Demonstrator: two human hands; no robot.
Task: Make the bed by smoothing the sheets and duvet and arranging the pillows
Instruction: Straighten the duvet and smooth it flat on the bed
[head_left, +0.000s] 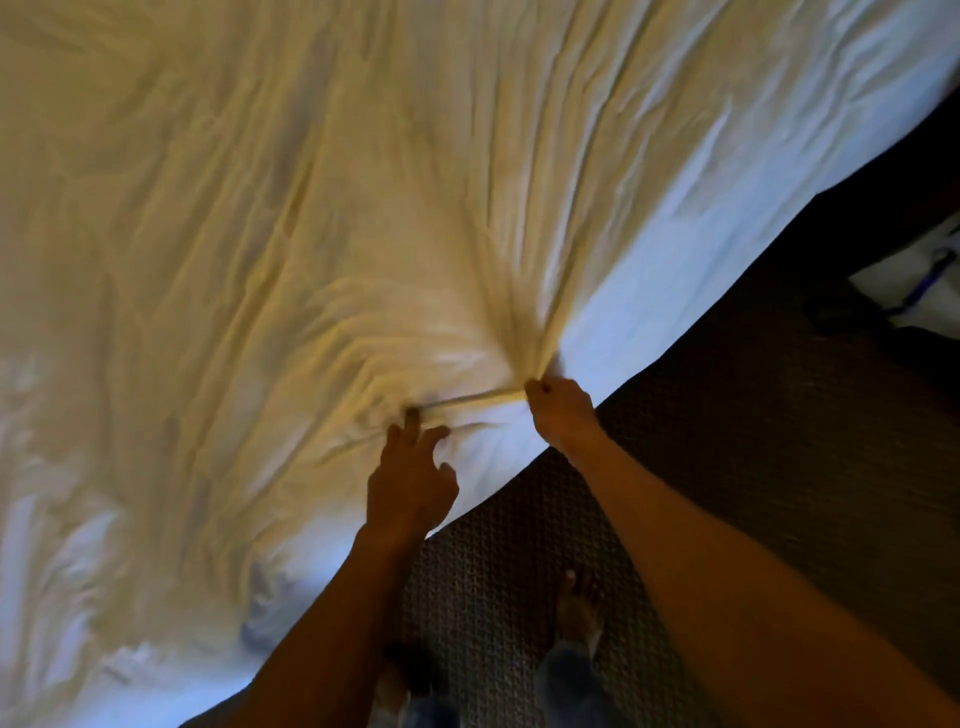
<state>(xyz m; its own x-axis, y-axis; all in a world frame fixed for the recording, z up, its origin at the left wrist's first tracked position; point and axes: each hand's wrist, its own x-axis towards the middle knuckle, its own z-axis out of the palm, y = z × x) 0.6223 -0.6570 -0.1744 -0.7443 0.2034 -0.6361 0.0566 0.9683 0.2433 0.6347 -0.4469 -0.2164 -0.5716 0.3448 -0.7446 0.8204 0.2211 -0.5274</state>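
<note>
At the bed's near edge, the right hand (558, 410) is gripping a bunched fold of the white sheet (311, 208), fingers curled tight around the cloth; creases are fanning out from that pinch across the sheet. Left hand (410, 478) is lying on the sheet just beside it, fingers spread and mostly straight, fingertips (413, 415) pressing into the fabric, holding nothing. A taut ridge of cloth is running between the two hands. Sheet is covering the whole mattress, heavily wrinkled, draping over the side. Patterned dark carpet (727, 441) is showing below the edge. One bare foot (579, 608) is standing on it, near the bed. Picture is blurring slightly.
</note>
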